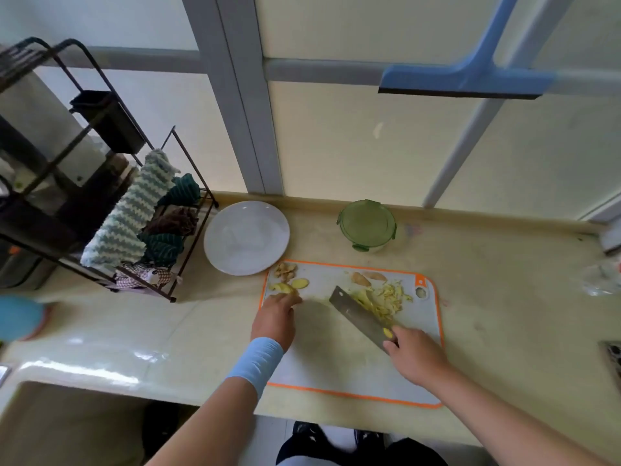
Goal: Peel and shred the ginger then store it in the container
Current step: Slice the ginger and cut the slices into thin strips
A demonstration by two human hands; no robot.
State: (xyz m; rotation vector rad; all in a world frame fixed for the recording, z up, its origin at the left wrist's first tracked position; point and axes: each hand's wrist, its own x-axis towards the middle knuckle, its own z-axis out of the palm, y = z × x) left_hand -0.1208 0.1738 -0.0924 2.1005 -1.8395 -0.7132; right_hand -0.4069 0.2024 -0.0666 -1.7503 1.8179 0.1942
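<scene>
A white cutting board [322,368] with an orange rim lies on the counter. My right hand [415,354] grips a cleaver [359,316] whose blade rests flat beside a pile of shredded ginger [386,297]. My left hand [277,317] reaches to the board's far left corner, its fingertips on peeled ginger slices [285,288]. Ginger peel scraps [285,270] lie just beyond them. Two more ginger pieces [366,278] sit at the board's far edge. A round green container [367,225] with its lid on stands behind the board.
A white plate [246,237] sits left of the container. A black wire rack with cloths [141,227] stands at the left. A sink [67,422] opens at the near left. A blue squeegee [470,79] hangs on the window above.
</scene>
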